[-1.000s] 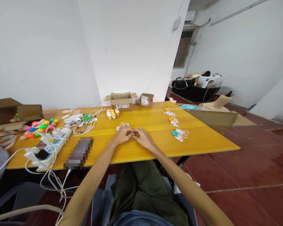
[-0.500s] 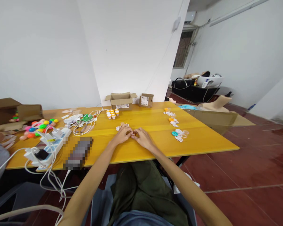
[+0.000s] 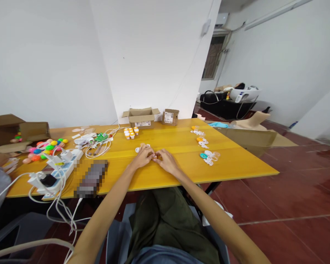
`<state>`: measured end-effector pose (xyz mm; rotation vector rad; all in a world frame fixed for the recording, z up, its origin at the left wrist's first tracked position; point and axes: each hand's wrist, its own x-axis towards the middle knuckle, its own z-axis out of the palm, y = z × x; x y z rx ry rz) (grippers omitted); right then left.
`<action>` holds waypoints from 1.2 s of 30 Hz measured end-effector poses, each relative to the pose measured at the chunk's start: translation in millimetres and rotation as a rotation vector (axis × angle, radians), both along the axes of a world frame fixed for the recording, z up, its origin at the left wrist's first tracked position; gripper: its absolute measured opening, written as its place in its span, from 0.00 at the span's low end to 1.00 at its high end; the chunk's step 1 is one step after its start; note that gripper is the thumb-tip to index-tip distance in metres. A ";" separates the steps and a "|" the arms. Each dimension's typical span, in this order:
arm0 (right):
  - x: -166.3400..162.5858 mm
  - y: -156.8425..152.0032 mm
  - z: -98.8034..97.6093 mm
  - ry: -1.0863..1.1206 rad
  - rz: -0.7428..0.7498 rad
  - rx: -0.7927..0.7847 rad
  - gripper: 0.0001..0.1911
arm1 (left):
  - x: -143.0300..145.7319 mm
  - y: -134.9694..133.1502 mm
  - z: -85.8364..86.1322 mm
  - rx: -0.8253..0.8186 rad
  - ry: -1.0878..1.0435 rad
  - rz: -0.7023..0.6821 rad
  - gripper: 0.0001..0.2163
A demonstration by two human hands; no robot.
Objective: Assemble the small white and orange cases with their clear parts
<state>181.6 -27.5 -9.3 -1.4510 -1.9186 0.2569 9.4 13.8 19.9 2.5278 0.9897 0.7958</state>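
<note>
Small part (image 3: 154, 157): pinched where both hands' fingertips meet, mid-table (image 3: 236, 161), nearer the front edge; too small to identify. Power strip (image 3: 61, 167): front-left corner, cabled. Left hand (image 3: 143, 157): fingers curled closed on the part. Right hand (image 3: 167, 161): fingers likewise closed on it. Loose discs (image 3: 209, 157): toward the right edge.

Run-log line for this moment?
left hand: pinching small piece | right hand: pinching same piece | surface: yellow table | nearby: orange-capped jars
</note>
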 end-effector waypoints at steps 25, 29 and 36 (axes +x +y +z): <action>-3.3 -2.7 3.7 -0.016 -0.043 -0.035 0.05 | -14.8 11.0 7.4 0.109 -0.196 0.567 0.07; -2.1 -0.9 1.0 -0.015 -0.023 -0.002 0.05 | -18.8 13.9 5.7 0.122 -0.242 0.598 0.10; -4.0 -4.4 5.8 0.006 -0.042 -0.020 0.07 | -22.7 18.1 5.9 0.084 -0.349 0.604 0.13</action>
